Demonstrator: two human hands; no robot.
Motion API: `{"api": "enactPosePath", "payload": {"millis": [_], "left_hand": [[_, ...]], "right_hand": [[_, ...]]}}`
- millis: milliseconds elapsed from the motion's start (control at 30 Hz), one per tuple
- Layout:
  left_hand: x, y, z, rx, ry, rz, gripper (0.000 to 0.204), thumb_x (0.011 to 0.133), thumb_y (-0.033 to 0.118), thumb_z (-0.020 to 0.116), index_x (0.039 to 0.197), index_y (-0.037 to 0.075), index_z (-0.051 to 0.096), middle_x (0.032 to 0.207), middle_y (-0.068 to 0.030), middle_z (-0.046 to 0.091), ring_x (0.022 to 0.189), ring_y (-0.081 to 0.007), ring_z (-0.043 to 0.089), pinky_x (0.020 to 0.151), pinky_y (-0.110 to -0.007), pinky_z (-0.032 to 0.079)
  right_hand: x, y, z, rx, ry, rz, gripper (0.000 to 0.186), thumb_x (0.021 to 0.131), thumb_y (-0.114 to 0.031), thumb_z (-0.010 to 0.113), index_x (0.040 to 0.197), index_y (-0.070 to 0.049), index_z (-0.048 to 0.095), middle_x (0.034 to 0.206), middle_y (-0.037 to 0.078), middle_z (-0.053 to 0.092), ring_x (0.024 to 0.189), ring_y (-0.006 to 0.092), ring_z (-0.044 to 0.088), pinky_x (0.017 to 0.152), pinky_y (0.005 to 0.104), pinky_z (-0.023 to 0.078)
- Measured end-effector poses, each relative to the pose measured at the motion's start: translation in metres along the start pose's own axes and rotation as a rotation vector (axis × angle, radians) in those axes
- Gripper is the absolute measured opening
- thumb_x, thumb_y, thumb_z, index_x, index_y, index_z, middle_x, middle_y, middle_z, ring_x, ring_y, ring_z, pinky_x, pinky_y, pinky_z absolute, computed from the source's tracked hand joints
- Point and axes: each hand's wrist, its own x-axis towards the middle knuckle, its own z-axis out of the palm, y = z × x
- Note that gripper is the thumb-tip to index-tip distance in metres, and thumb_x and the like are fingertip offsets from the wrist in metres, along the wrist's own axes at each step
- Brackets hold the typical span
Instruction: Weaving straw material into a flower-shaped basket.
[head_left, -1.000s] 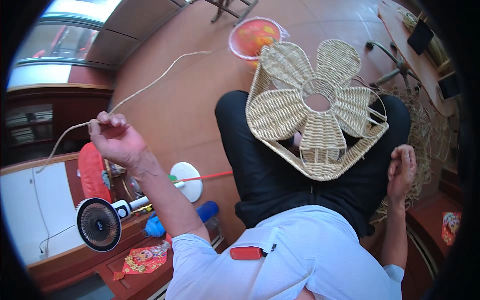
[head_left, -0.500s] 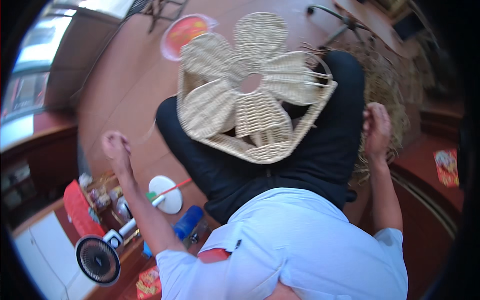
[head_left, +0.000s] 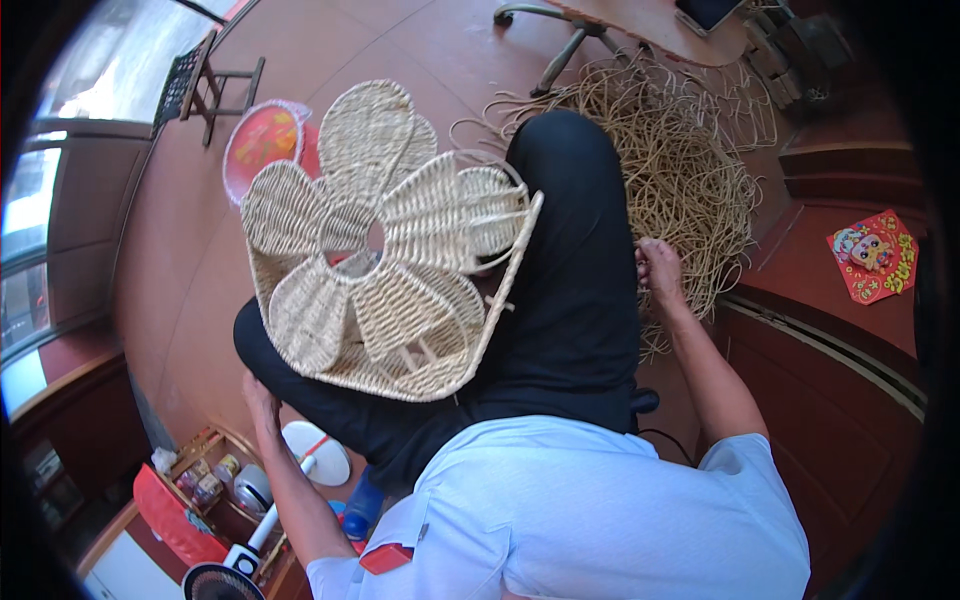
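Head view: one woven flower piece [head_left: 425,222], one cord heap [head_left: 695,190]; left hand [head_left: 261,398], right hand [head_left: 661,270], both grips unclear.

One left hand [head_left: 260,393] and one right hand [head_left: 662,268] are showing, making two. One basket [head_left: 425,388] is carrying five front petals [head_left: 428,215]. One cord pile [head_left: 690,185], one fan [head_left: 222,584], one red card [head_left: 874,256], one pink-rimmed basin [head_left: 248,168] and one folding chair [head_left: 180,84] are also appearing.

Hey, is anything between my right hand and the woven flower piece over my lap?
Yes. Your black-trousered right leg lies between your right hand and the woven flower piece. Toward the cord pile beside that hand, nothing visible stands in the way.
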Motion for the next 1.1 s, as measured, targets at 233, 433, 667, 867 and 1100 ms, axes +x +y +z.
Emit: {"api": "enactPosePath", "payload": {"millis": [233,433,667,867,1100], "left_hand": [[0.038,-0.043,-0.041,0.141,-0.071,0.403,0.05,0.115,0.021,0.063,0.16,0.001,0.057,0.15,-0.0141,0.068,0.136,-0.0261,0.065,0.118,-0.041,0.05],[-0.009,0.139,-0.037,-0.219,0.139,0.208,0.033,0.116,0.026,0.063,0.14,0.004,0.067,0.125,-0.0064,0.076,0.088,-0.006,0.064,0.074,-0.024,0.052],[-0.042,0.225,-0.031,-0.283,0.159,0.348,0.029,0.115,0.025,0.067,0.135,0.005,0.07,0.123,-0.0038,0.075,0.089,-0.0064,0.062,0.081,-0.025,0.05],[-0.065,0.267,-0.005,-0.375,0.029,0.44,0.02,0.117,0.017,0.063,0.13,0.004,0.071,0.117,-0.0056,0.076,0.085,-0.0075,0.061,0.077,-0.024,0.051],[-0.079,0.264,-0.027,-0.356,0.066,0.411,0.024,0.116,0.02,0.065,0.134,0.005,0.071,0.121,-0.0041,0.075,0.088,-0.0055,0.06,0.08,-0.023,0.05]], "right_hand": [[0.032,0.018,0.032,-0.033,-0.035,-0.098,0.018,0.108,-0.022,0.071,0.113,-0.006,0.069,0.09,0.0,0.07,0.068,0.0088,0.062,0.061,0.0264,0.053],[0.061,0.012,0.034,0.077,0.229,-0.097,0.017,0.104,-0.016,0.075,0.116,-0.005,0.071,0.091,-0.001,0.069,0.068,0.0084,0.062,0.056,0.0265,0.049],[0.11,0.013,0.028,-0.289,0.126,-0.31,0.047,0.096,-0.019,0.08,0.141,-0.006,0.071,0.129,0.014,0.076,0.102,0.0255,0.078,0.096,0.0416,0.06],[0.159,-0.018,0.042,-0.367,-0.029,-0.066,0.069,0.094,-0.026,0.082,0.157,-0.008,0.061,0.147,0.018,0.069,0.128,0.0274,0.071,0.1,0.0407,0.059],[0.159,-0.046,0.053,-0.094,0.083,-0.041,0.062,0.102,-0.032,0.08,0.151,0.002,0.064,0.133,0.015,0.077,0.117,0.0264,0.076,0.093,0.0383,0.062]]}}
